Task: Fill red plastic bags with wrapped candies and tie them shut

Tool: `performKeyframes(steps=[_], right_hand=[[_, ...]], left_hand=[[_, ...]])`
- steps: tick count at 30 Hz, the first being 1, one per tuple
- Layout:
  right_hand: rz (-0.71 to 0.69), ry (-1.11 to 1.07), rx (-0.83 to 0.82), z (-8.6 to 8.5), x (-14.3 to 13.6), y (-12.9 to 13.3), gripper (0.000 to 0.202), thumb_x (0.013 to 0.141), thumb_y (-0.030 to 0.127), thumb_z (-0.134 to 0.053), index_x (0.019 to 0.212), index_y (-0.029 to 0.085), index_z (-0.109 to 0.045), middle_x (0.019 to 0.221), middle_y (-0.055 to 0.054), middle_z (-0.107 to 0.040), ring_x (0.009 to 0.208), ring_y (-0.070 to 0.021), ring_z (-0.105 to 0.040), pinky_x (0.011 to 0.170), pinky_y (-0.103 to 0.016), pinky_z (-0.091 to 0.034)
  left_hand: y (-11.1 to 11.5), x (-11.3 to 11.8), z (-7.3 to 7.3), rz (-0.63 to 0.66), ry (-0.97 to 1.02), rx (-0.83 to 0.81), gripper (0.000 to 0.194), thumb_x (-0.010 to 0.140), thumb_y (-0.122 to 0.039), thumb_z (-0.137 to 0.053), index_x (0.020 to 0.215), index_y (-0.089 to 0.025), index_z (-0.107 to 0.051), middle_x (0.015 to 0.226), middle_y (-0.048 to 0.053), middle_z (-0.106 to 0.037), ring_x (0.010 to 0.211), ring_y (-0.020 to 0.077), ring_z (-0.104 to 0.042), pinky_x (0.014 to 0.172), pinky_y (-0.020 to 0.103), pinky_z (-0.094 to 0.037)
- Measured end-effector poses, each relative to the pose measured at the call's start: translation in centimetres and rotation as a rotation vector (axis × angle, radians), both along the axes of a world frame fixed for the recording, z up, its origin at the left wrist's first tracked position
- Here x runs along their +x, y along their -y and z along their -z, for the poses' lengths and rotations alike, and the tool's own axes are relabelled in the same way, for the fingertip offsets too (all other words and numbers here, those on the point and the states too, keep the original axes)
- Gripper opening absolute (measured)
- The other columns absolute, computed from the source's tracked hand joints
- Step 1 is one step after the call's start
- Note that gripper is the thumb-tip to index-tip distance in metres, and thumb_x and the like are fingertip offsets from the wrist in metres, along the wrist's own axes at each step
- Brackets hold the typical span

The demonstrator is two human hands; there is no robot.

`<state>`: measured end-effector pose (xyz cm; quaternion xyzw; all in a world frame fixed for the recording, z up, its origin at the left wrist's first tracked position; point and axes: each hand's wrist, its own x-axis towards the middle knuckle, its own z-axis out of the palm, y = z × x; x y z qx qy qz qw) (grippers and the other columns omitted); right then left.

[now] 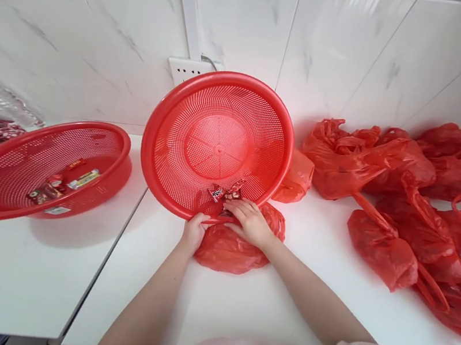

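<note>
A red plastic colander (225, 93) is tipped up, its mouth facing me and its lower rim over a red plastic bag (235, 255). My left hand (195, 234) is closed around the lower rim, thumb on the inner side. A few small wrapped candies (225, 191) in red and brown wrappers have gathered at the bottom of the colander. My right hand (249, 222) has its fingers curled over these candies at the rim, partly covering them. The bag lies bulged beneath both hands; its opening is hidden by the colander and hands.
On the left a second red colander (118, 149) leans at a tilt, holding several wrapped snacks (55, 187). Several filled red bags (381, 243) crowd the right side of the white table (280, 303). A socket (181, 68) and tiled wall stand behind. Another red bag (297, 177) sits behind the tipped colander.
</note>
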<state>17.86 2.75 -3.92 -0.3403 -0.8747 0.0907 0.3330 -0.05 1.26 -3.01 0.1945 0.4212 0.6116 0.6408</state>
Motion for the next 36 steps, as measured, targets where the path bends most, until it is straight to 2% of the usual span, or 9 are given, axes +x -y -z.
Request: performKeyframes(steps=[6, 9, 13, 19, 23, 26, 29, 33, 36], right_hand=[[0.042, -0.33, 0.018, -0.8, 0.7, 0.3, 0.018, 0.09, 0.028, -0.06, 0.108, 0.023, -0.065, 0.096, -0.004, -0.073, 0.092, -0.0183, -0.066, 0.105, -0.046, -0.038], [0.102, -0.452, -0.057, -1.3, 0.9, 0.9, 0.017, 0.09, 0.031, -0.06, 0.103, 0.021, -0.065, 0.091, -0.006, -0.071, 0.084, -0.0187, -0.064, 0.083, -0.036, -0.05], [-0.019, -0.417, -0.108, -1.3, 1.4, 1.4, 0.035, 0.1, 0.031, -0.037, 0.08, 0.019, -0.064, 0.072, -0.005, -0.065, 0.068, -0.0167, -0.059, 0.067, -0.032, -0.048], [0.11, -0.25, 0.047, -0.9, 1.2, 0.9, 0.022, 0.096, 0.025, -0.046, 0.108, 0.02, -0.064, 0.112, -0.009, -0.068, 0.105, -0.021, -0.059, 0.097, -0.043, -0.041], [0.129, -0.111, 0.004, -0.7, 0.9, 0.4, 0.043, 0.09, 0.035, -0.056, 0.131, 0.019, -0.053, 0.133, -0.012, -0.058, 0.124, -0.0263, -0.051, 0.114, -0.056, -0.02], [0.06, -0.186, -0.125, -0.2, 0.9, 0.1, 0.033, 0.093, 0.031, -0.052, 0.124, 0.021, -0.059, 0.121, -0.011, -0.066, 0.114, -0.0241, -0.058, 0.108, -0.051, -0.034], [0.04, -0.479, -0.405, 0.2, 0.8, 0.1, 0.022, 0.092, 0.033, -0.054, 0.106, 0.021, -0.066, 0.098, -0.008, -0.072, 0.088, -0.0203, -0.066, 0.083, -0.038, -0.051], [-0.094, -0.949, -0.94, 0.6, 0.5, 0.0, 0.026, 0.081, 0.042, -0.068, 0.092, 0.019, -0.062, 0.076, -0.001, -0.066, 0.057, -0.0113, -0.056, 0.057, -0.025, -0.046], [-0.184, -1.079, -1.129, 0.9, 0.5, -0.2, 0.027, 0.078, 0.041, -0.072, 0.087, 0.017, -0.062, 0.071, 0.002, -0.06, 0.053, -0.007, -0.048, 0.053, -0.021, -0.039]], left_hand=[[-0.1, -0.4, 0.1, 0.108, -0.02, -0.028, 0.022, 0.055, -0.019, -0.06, 0.073, -0.011, -0.071, 0.076, 0.009, -0.074, 0.09, 0.031, -0.07, 0.088, 0.044, -0.053], [-0.3, -0.6, 0.1, 0.124, -0.011, -0.047, 0.026, 0.057, -0.02, -0.06, 0.077, -0.01, -0.072, 0.081, 0.01, -0.075, 0.095, 0.0325, -0.069, 0.089, 0.045, -0.053], [-0.5, -0.7, 0.1, 0.104, -0.002, -0.044, 0.026, 0.055, -0.02, -0.06, 0.077, -0.011, -0.072, 0.082, 0.01, -0.075, 0.097, 0.0332, -0.068, 0.089, 0.047, -0.053], [-0.4, -0.6, 0.1, 0.101, -0.017, -0.036, 0.025, 0.052, -0.02, -0.062, 0.074, -0.012, -0.072, 0.082, 0.009, -0.075, 0.1, 0.034, -0.067, 0.091, 0.046, -0.053], [-0.4, -0.6, 0.4, 0.096, -0.003, -0.016, 0.025, 0.053, -0.02, -0.063, 0.075, -0.013, -0.071, 0.081, 0.008, -0.075, 0.103, 0.0337, -0.066, 0.092, 0.046, -0.052], [-0.6, -0.9, 0.6, 0.015, -0.012, -0.005, 0.026, 0.051, -0.017, -0.063, 0.076, -0.012, -0.071, 0.08, 0.008, -0.074, 0.099, 0.033, -0.067, 0.093, 0.046, -0.051], [-0.8, -1.2, 0.6, -0.008, -0.023, -0.005, 0.024, 0.052, -0.017, -0.063, 0.074, -0.012, -0.07, 0.081, 0.008, -0.074, 0.098, 0.0326, -0.068, 0.092, 0.046, -0.051], [-0.8, -1.6, 0.7, 0.049, -0.022, -0.015, 0.024, 0.054, -0.019, -0.062, 0.076, -0.013, -0.069, 0.084, 0.008, -0.075, 0.101, 0.032, -0.067, 0.091, 0.045, -0.052], [-0.8, -1.7, 0.8, 0.056, -0.025, -0.015, 0.024, 0.054, -0.018, -0.063, 0.076, -0.012, -0.069, 0.083, 0.008, -0.074, 0.1, 0.0324, -0.067, 0.09, 0.045, -0.052]])
